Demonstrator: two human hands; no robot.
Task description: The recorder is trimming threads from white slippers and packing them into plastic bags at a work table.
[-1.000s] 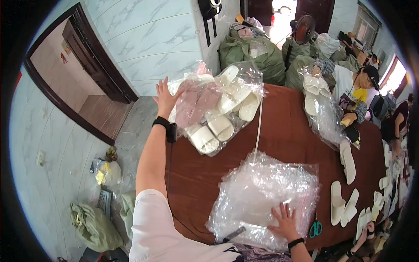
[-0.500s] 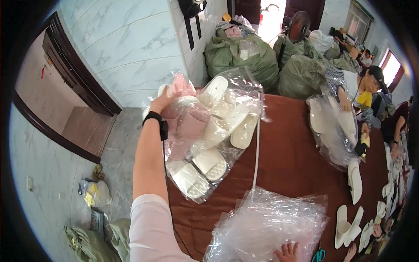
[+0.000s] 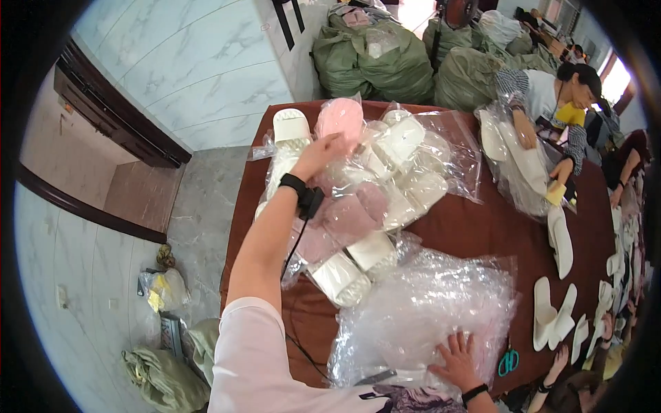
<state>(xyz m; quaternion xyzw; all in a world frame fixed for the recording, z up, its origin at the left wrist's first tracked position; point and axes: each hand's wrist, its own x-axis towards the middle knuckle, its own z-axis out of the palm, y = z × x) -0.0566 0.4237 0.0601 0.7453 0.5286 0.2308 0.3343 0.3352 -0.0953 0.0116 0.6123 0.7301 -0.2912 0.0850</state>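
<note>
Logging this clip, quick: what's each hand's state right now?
Left hand: at the light pink slipper; grip cannot be told.
Right hand: open, resting on the clear plastic bags.

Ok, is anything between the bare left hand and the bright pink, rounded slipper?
Nothing solid shows between them: the left hand overlaps the near edge of the bright pink, rounded slipper in this view. Whether thin clear plastic film separates them, I cannot tell.

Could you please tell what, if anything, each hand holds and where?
Left hand: at near end of pink slipper, grip unclear. Right hand: nothing held, spread on clear bags.
</note>
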